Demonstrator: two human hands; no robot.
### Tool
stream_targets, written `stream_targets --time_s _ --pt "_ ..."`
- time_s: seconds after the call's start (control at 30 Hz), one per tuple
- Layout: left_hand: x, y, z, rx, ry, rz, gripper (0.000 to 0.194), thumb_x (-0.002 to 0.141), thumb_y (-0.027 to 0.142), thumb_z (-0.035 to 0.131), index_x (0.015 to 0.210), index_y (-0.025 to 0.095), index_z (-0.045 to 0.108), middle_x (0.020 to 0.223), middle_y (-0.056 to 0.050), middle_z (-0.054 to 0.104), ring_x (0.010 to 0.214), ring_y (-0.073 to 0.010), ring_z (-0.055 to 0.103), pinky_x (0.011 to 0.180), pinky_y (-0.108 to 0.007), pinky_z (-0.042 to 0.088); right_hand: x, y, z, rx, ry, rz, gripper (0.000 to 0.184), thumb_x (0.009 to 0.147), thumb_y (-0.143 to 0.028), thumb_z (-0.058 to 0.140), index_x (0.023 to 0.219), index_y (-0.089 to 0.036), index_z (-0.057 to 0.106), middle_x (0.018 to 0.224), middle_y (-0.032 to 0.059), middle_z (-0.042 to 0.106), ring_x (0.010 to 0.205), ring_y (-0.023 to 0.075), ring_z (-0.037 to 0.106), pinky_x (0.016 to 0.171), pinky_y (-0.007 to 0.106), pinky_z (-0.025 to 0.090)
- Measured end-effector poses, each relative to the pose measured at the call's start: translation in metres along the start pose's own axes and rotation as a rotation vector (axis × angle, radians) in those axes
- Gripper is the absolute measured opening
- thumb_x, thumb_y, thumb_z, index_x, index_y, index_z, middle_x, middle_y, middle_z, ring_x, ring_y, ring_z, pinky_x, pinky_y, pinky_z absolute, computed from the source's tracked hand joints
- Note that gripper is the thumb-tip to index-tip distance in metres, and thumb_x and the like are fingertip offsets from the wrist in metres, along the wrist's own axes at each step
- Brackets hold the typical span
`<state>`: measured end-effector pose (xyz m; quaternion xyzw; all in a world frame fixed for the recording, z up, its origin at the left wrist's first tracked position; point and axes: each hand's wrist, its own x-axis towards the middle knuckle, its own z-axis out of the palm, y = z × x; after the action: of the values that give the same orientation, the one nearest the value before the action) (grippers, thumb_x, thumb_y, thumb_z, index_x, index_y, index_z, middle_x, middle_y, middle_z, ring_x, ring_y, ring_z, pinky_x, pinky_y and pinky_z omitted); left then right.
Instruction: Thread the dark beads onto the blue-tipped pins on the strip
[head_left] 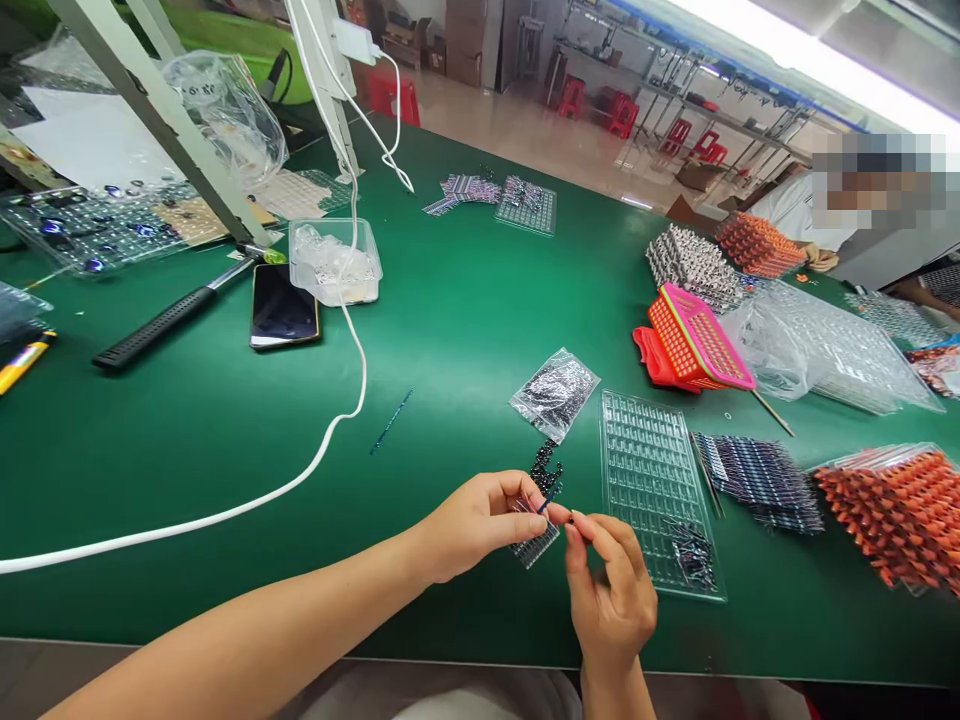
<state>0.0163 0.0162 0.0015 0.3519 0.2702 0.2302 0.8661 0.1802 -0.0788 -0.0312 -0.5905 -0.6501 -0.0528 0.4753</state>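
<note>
My left hand (499, 520) pinches a thin dark-blue stick-like piece (550, 498) between thumb and forefinger. Close to its tip, my right hand (615, 585) has thumb and forefinger pressed together on a tiny dark piece (571, 518), too small to name. Under my left hand lies a small stack of thin striped pieces (534, 550), partly covered. Loose black bits (546, 462) spill just beyond my fingers, below a clear bag (556, 393) of similar dark bits. Right of my hands rests a clear plastic tray (649, 470) with a pile of thin dark pieces (693, 555) in its lower corner.
Striped sticks (757, 480) and an orange stack (892, 510) lie at right, below a pink-and-red basket (701, 340). A white cable (315, 462) crosses the left side, near a phone (283, 308), a hammer (172, 315) and a clear box (335, 262). Another person (799, 210) sits far right.
</note>
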Motion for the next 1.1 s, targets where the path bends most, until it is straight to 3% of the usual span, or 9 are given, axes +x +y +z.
stream_targets --time_s 0.17,0.37,0.5,1.1 --pt "-0.002 -0.002 0.0 0.096 0.009 0.047 0.032 0.074 0.039 0.079 0.081 0.016 0.058 0.097 -0.009 0.074 0.079 -0.0147 0.062 0.076 -0.03 0.047 0.001 0.0 -0.001 0.009 -0.026 -0.003 0.035 0.086 -0.003 0.065 0.114 -0.023 0.063 0.092 0.0054 0.067 0.078 0.0168 0.067 0.065 0.031 0.057" --pt "-0.007 0.002 0.001 0.345 0.026 0.149 0.018 0.085 0.033 0.068 0.086 0.016 0.061 0.099 -0.011 0.072 0.096 -0.0219 0.065 0.084 -0.034 0.051 0.001 0.0 0.0 0.017 -0.027 0.016 0.028 0.087 -0.006 0.065 0.11 -0.022 0.063 0.091 0.0051 0.066 0.077 0.0167 0.066 0.066 0.031 0.057" --pt "-0.009 0.006 0.003 0.424 0.036 0.169 0.018 0.085 0.034 0.067 0.085 0.017 0.062 0.097 -0.009 0.072 0.095 -0.0221 0.066 0.086 -0.035 0.051 0.001 0.0 0.0 0.038 -0.036 0.035 0.026 0.088 -0.007 0.064 0.109 -0.022 0.062 0.091 0.0054 0.066 0.079 0.0166 0.066 0.066 0.03 0.057" --pt "-0.011 0.005 0.005 0.449 0.014 0.202 0.014 0.087 0.03 0.064 0.088 0.016 0.061 0.1 -0.01 0.071 0.096 -0.022 0.066 0.089 -0.035 0.051 0.0 0.0 0.0 0.042 -0.027 0.07 0.021 0.088 -0.007 0.062 0.105 -0.019 0.063 0.09 0.0061 0.066 0.078 0.0166 0.065 0.066 0.03 0.055"
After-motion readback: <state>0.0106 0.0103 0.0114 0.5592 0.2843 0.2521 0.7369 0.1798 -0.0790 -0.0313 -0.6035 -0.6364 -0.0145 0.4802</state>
